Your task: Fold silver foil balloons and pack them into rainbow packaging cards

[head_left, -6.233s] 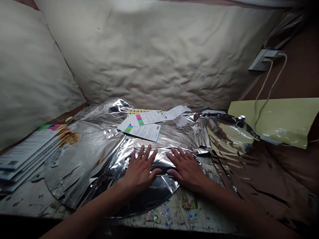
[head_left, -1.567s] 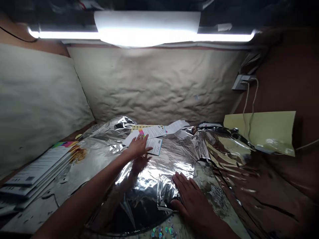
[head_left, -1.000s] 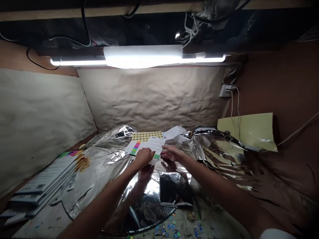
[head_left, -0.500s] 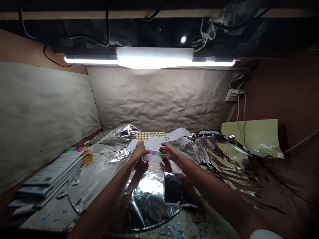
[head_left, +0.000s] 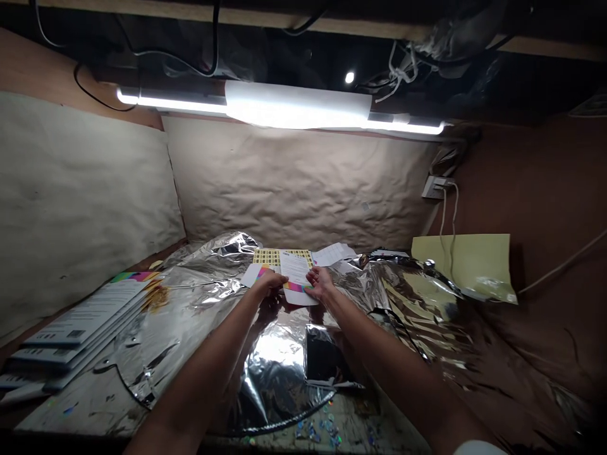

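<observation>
A flat white printed carton (head_left: 296, 270) with a multicoloured band and a plain white flap is between my hands, over the silvery foil. My left hand (head_left: 271, 282) is closed at its left edge, thumb lying along the carton. At the right edge my right hand (head_left: 321, 283) grips it with thumb and curled fingers; part of the fingers is hidden. Behind the carton lies a yellow sheet of small dark-marked stickers (head_left: 266, 256). Another white piece with a coloured band (head_left: 252, 274) rests beside my left hand.
Shiny foil (head_left: 279, 354) covers much of the worktop. Similar cartons are stacked (head_left: 90, 309) at left. White papers (head_left: 333, 254) lie behind my right hand. A dark square packet (head_left: 327, 357) is nearer me. A yellow sheet (head_left: 467, 265) leans at right, under a socket (head_left: 435, 186) with cables.
The carton has turned slightly and now stands more upright lengthwise to me, its white flap more visible. My left fingers have closed in at its edge. The whole view has tilted a little.
</observation>
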Tool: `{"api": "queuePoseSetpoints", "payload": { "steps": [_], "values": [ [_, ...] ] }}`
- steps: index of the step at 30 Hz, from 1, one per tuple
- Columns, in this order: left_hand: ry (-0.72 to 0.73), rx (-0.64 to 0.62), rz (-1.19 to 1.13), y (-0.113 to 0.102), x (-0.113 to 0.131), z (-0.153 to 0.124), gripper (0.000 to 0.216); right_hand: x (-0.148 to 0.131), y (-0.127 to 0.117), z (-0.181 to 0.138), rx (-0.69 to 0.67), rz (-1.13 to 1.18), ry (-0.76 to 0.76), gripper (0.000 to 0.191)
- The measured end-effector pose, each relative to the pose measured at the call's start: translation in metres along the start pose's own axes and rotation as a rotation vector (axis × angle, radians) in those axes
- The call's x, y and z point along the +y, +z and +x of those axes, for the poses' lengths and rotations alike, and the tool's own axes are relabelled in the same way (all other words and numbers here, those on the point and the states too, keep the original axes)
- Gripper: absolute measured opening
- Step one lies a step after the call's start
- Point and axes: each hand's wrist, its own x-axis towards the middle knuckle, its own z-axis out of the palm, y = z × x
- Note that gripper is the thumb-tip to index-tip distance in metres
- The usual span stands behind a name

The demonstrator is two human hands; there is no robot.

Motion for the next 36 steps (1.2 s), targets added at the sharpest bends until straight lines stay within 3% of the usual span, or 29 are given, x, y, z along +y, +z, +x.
{"api": "queuePoseSetpoints", "payload": {
  "steps": [3, 10, 14, 20, 25, 27, 29, 32, 34, 36],
  "values": [
    [-0.029, -0.106, -0.108, 0.005, 0.005, -0.007, 0.034, -0.007, -0.005, -0.003, -0.018, 0.053, -0.008, 0.032],
    [0.206, -0.057, -0.353, 0.02, 0.013, -0.039, 0.033, -0.028, -0.022, -0.026, -0.18, 0.075, 0.06, 0.023],
    [0.26, -0.066, -0.365, 0.03, 0.01, -0.054, 0.029, -0.029, -0.02, -0.033, -0.29, 0.056, 0.048, 0.011],
    [0.284, -0.106, -0.26, 0.028, 0.008, -0.064, 0.029, -0.023, -0.014, -0.032, -0.32, -0.036, -0.066, 0.005],
    [0.298, -0.223, 0.026, 0.008, 0.009, -0.097, 0.042, -0.033, -0.021, -0.031, -0.298, -0.12, -0.251, 0.007],
    [0.359, -0.208, 0.131, -0.003, 0.012, -0.115, 0.045, -0.038, -0.026, -0.033, -0.284, -0.156, -0.324, 0.01],
    [0.585, -0.098, 0.328, -0.012, 0.017, -0.129, 0.062, -0.042, -0.031, -0.039, -0.308, -0.217, -0.349, 0.01],
    [1.001, 0.127, 0.82, -0.022, 0.026, -0.132, 0.11, -0.041, -0.037, -0.055, -0.411, -0.327, -0.315, 0.007],
    [1.09, 0.192, 1.058, -0.024, 0.031, -0.124, 0.13, -0.038, -0.039, -0.067, -0.484, -0.374, -0.289, 0.011],
    [1.096, 0.181, 1.149, -0.023, 0.031, -0.117, 0.134, -0.035, -0.042, -0.077, -0.538, -0.388, -0.283, 0.016]
  ]
}}
